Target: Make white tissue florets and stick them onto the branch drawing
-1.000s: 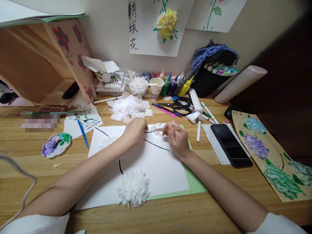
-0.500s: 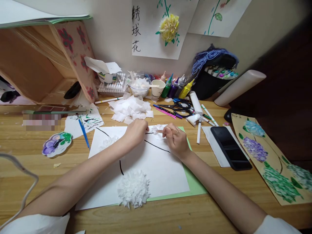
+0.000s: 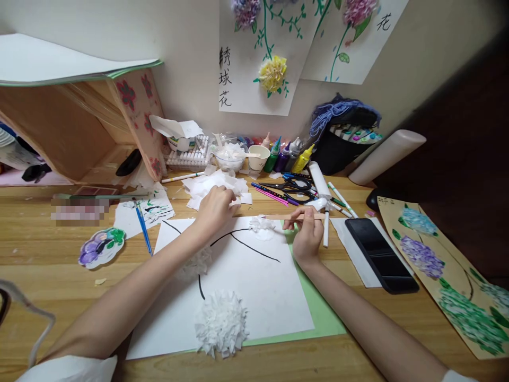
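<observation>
My right hand [image 3: 305,233] grips a flat wooden craft stick [image 3: 274,217], held level above the right edge of a white sheet [image 3: 254,292]. The stick's left end is near a small cluster of white paper petals [image 3: 261,224]. My left hand [image 3: 218,207] is over the front of a heap of tissue paper squares [image 3: 199,185], fingers curled down; what they pinch, if anything, is hidden. Black curved lines run across the sheet. A full white paper flower [image 3: 221,323] sits at its lower edge, and another petal cluster [image 3: 196,262] is partly behind my left forearm.
Scissors [image 3: 296,185], pens and paint bottles [image 3: 283,157] stand behind the sheet, beside a paper cup [image 3: 258,158]. To the right lie a phone [image 3: 382,254] and a flower picture [image 3: 457,302]. A paint palette [image 3: 102,248] and blue brushes [image 3: 142,225] are at left.
My left hand has moved left and back from the small petal cluster to the tissue heap. My right hand has drawn rightward with the stick, off the cluster. The view has tilted up.
</observation>
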Motion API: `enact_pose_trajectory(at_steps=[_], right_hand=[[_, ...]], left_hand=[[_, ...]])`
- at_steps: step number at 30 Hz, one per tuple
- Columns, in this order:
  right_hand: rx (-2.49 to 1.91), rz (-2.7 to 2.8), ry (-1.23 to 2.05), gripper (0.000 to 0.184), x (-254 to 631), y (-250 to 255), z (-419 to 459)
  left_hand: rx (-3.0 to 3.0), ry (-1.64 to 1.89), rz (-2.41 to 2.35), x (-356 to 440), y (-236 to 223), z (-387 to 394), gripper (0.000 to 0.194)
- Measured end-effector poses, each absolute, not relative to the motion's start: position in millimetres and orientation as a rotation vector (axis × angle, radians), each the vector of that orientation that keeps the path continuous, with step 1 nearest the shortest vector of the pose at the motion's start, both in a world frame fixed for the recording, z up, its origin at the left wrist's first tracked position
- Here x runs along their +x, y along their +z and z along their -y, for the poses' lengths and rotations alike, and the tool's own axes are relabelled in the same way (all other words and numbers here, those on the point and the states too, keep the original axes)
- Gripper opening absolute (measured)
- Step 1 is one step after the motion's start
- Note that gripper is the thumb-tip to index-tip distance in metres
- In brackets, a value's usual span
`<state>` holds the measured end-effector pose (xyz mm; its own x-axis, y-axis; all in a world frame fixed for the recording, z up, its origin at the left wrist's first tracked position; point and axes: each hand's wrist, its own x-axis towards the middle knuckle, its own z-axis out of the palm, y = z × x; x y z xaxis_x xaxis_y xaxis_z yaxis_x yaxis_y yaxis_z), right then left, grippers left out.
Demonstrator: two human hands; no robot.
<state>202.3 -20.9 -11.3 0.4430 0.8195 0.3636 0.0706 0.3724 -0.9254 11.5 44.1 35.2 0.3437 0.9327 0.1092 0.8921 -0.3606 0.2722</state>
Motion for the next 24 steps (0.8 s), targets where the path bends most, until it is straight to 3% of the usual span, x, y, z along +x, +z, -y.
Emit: enact_pose_trajectory(at_steps=[12, 19, 24], right_hand=[[-1.104, 0.978, 0.669, 0.036, 203, -11, 21], [-1.085, 0.986, 0.667, 0.037, 203, -10, 21], [-1.052, 1.002, 0.671, 0.036, 204, -10, 22]], left_hand=[[2.675, -0.179, -1.675, 48, 48, -69, 0.025], [2.632, -0.164, -1.755, 50, 48, -69, 0.028], [2.412, 0.164, -1.713, 27, 67, -66, 0.019]])
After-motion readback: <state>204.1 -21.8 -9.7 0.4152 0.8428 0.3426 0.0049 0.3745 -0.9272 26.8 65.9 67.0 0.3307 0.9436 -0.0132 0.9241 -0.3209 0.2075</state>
